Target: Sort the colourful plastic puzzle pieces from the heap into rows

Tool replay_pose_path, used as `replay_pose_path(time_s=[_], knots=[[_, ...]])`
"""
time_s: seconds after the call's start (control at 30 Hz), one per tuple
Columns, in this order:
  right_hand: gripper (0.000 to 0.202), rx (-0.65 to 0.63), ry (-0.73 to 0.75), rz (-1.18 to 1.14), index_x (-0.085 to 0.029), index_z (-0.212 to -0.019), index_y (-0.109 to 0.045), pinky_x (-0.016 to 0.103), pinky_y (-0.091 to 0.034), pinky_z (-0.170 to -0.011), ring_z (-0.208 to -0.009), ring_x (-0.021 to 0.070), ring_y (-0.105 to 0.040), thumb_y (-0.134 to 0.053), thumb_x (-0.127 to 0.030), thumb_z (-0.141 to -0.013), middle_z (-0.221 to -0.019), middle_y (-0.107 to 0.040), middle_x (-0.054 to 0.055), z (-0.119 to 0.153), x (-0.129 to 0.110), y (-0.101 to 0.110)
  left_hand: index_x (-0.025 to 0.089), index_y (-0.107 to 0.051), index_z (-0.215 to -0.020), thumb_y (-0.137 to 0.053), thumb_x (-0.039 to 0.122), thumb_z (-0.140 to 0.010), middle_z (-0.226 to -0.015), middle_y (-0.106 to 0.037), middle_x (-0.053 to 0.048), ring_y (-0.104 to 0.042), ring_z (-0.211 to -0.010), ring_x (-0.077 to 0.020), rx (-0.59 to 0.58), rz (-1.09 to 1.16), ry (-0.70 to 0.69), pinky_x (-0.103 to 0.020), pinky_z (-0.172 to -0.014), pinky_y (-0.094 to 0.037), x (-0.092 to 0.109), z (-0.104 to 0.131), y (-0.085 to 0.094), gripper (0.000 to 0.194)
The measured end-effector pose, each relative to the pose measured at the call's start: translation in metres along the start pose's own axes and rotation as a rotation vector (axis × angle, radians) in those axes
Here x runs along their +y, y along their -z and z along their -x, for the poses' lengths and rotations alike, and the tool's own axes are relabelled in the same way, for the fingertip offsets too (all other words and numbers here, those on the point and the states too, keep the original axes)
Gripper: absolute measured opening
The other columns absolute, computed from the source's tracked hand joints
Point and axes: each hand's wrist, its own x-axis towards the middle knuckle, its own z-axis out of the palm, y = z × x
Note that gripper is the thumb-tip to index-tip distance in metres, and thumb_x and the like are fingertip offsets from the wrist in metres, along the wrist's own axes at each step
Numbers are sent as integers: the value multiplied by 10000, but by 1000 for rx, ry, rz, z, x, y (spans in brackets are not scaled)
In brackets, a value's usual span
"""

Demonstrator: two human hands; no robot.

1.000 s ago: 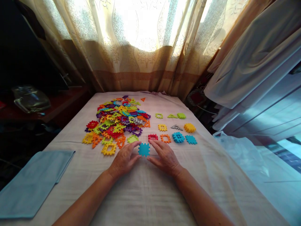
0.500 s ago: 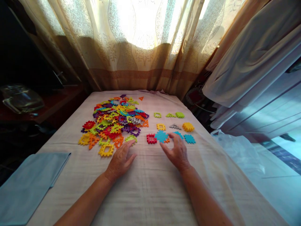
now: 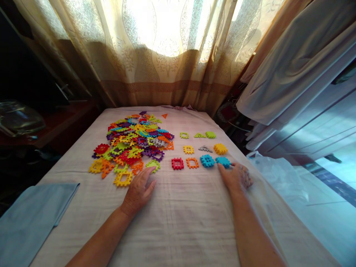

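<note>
My left hand (image 3: 139,189) rests on the cloth with thumb and fingers apart. Its fingertips are at the near edge of a lime green toothed plastic piece (image 3: 153,164), beside a pile of interlocking plastic pieces (image 3: 136,139). At the right, my right hand (image 3: 236,176) has its thumb and index finger against the edges of a solid blue toothed piece (image 3: 223,161); its other fingers are curled and blurred. In the same row lie a blue window piece (image 3: 207,161), an orange frame piece (image 3: 192,163) and a red window piece (image 3: 177,163).
Farther back lie yellow window pieces (image 3: 188,149), a grey triangle piece (image 3: 205,148), solid yellow pieces (image 3: 220,148) and lime pieces (image 3: 210,135). A folded blue cloth (image 3: 36,218) lies at the left edge. A clear plastic bag (image 3: 280,178) hangs off the right side.
My right hand has moved right, carrying the solid blue piece from above the orange frame to the row's right end. The orange frame and blue window piece are uncovered. My left hand stays nearly still.
</note>
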Motion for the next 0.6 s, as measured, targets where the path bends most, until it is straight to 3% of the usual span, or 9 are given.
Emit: replay_pose_path(time_s=[0.2, 0.4, 0.6], knots=[[676, -34, 44, 38, -161, -1241, -546, 508, -366, -971, -1237, 345, -456, -563, -626, -751, -1334, -504, 204, 2, -1, 3, 226, -472, -1326, -482, 280, -918, -1253, -633, -99, -587, -1175, -232, -1, -29, -17, -439, -1023, -475, 0, 0, 0, 412], [480, -50, 100, 64, -190, -1186, -604, 521, -366, -973, -1253, 335, -454, -522, -496, -825, -1347, -514, 164, 6, -5, 8, 217, -473, -1322, -477, 288, -922, -1257, -631, -102, -588, -1174, -231, -1, -38, -26, -439, -1023, -476, 1, 0, 1, 406], [541, -44, 114, 74, -160, -1243, -557, 520, -377, -972, -1226, 331, -483, -557, -480, -807, -1312, -550, 180, 5, -6, 9, 232, -476, -1328, -485, 275, -913, -1256, -633, -98, -588, -1174, -236, -1, -14, -21, -447, -1023, -476, 1, 0, 1, 417]])
